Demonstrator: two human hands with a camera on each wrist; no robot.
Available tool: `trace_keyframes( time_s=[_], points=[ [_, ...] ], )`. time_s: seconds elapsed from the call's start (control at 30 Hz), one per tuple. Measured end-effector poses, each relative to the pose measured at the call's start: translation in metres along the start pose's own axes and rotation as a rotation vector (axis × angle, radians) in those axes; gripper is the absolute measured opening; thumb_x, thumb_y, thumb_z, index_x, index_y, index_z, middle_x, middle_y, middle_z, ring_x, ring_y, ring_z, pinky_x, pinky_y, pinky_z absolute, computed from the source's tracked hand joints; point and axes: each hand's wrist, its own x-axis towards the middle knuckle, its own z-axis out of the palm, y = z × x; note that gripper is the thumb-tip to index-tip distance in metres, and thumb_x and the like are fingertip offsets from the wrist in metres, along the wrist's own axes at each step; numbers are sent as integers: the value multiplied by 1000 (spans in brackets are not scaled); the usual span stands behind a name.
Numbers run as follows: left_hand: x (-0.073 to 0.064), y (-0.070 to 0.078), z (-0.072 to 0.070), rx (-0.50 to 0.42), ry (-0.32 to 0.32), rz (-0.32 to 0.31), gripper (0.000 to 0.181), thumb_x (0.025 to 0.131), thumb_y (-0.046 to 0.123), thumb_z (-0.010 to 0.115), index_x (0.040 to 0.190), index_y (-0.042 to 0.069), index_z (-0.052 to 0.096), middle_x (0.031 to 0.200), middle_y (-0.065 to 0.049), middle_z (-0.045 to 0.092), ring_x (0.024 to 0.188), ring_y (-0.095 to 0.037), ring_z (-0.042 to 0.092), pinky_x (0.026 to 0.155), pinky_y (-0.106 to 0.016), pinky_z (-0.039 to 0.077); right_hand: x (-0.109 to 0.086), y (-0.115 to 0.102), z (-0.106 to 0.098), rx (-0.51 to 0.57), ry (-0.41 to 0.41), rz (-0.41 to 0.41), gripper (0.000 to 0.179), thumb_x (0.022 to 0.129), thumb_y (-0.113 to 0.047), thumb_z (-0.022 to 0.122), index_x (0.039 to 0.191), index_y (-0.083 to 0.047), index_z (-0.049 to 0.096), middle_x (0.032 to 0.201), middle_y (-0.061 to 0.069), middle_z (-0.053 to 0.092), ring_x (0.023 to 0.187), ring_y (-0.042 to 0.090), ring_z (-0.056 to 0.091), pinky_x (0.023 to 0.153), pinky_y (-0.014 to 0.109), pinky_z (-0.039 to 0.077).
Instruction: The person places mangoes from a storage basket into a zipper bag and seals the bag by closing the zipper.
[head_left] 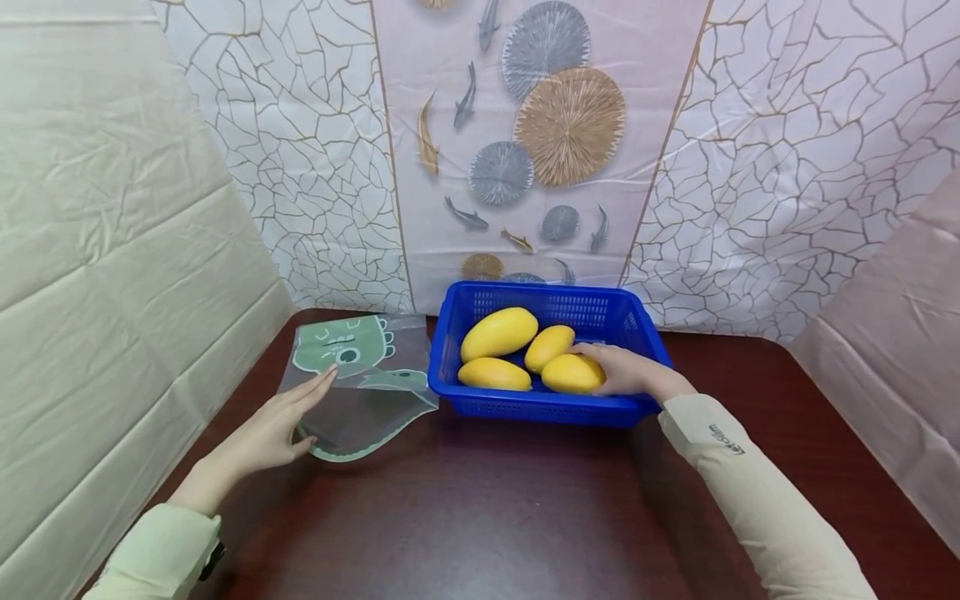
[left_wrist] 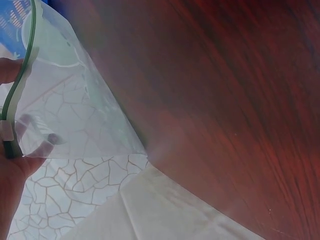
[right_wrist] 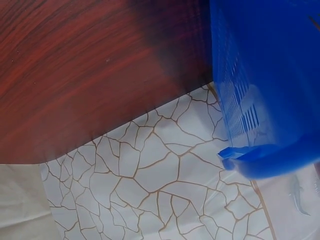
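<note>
Several yellow mangoes [head_left: 500, 332] lie in a blue plastic basket [head_left: 546, 406] at the middle of the table in the head view. My right hand [head_left: 618, 369] reaches over the basket's near right side and grips the nearest-right mango [head_left: 572, 374]. My left hand [head_left: 270, 429] is at the mouth of a clear zip bag [head_left: 375, 412] with a green cartoon print, left of the basket. Its fingers are fairly straight, with the thumb spread apart. In the left wrist view, part of the left hand [left_wrist: 15, 172] shows through the bag's plastic [left_wrist: 100, 130]. The right wrist view does not show the right hand.
The dark red-brown wooden table [head_left: 480, 517] extends in front of the basket. Behind stands a patterned cloth [head_left: 322, 150] with crack lines, discs and fish. Pale cloth [head_left: 112, 275] hangs along the left side, and more on the right.
</note>
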Motion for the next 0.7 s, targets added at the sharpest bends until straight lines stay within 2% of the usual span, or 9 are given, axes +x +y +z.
trace_keyframes(
  time_s=[0.27,0.43,0.7],
  points=[
    [1,0,3,-6,-8,20,110,58,-1,83,150,8,24,146,-19,40,123,-35,49,93,-50,45,-2,-5,-1,6,61,14,62,76,-15,73,130,-2,45,121,19,56,104,30,53,91,47,43],
    [0,1,3,-2,-5,28,110,57,-1,83,150,7,24,148,-17,38,123,-36,49,92,-50,45,-2,-9,-2,9,114,-8,60,77,-19,73,127,-2,43,114,18,56,94,26,53,84,44,44],
    [3,0,3,1,-15,33,110,58,0,83,150,6,24,149,-16,37,124,-35,49,92,-50,45,0,-12,-3,-30,145,-2,63,77,-21,73,128,-2,41,117,18,56,98,27,53,86,45,44]
  ],
)
